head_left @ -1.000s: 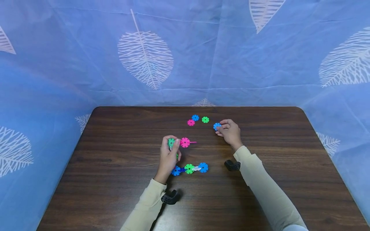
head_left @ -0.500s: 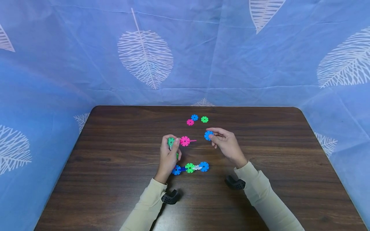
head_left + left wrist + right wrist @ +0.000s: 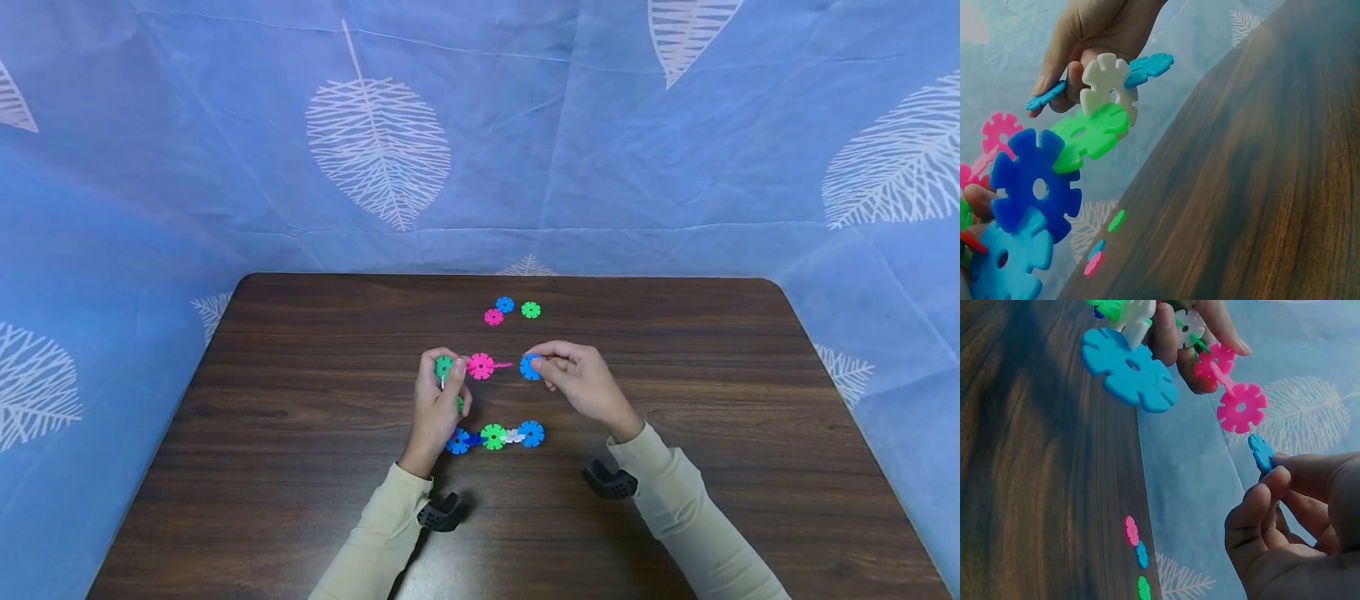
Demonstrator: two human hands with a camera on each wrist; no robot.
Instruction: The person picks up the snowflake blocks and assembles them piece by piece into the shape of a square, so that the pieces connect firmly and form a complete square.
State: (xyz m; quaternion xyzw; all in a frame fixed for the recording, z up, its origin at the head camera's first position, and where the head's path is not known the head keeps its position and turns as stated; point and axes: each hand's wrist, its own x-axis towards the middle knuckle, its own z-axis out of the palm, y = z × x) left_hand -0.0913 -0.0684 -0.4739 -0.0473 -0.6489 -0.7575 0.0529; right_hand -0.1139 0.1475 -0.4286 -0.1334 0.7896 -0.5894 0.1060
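Observation:
My left hand (image 3: 433,417) grips a linked chain of notched plastic snowflake discs. Beneath its thumb sits a green disc (image 3: 444,367). A pink disc (image 3: 481,367) extends to the right, with another pink disc, seen edge-on, at its tip. A lower branch carries a dark blue disc (image 3: 1016,187), a green disc (image 3: 493,436), a white disc (image 3: 1099,81) and light blue ones. Between thumb and fingers, my right hand (image 3: 588,385) pinches a single blue disc (image 3: 529,367). In the head view a narrow gap separates it from the pink tip. Fingers hide part of the chain.
Three loose discs lie near the far edge of the dark wooden table (image 3: 300,467): a pink disc (image 3: 493,317), a blue disc (image 3: 505,305) and a green disc (image 3: 531,310). Behind the table hangs a blue cloth (image 3: 525,125) printed with white leaves.
My right hand has brought the blue disc left and nearer to me, from the right of the loose discs to beside the pink tip. The left hand has stayed almost still.

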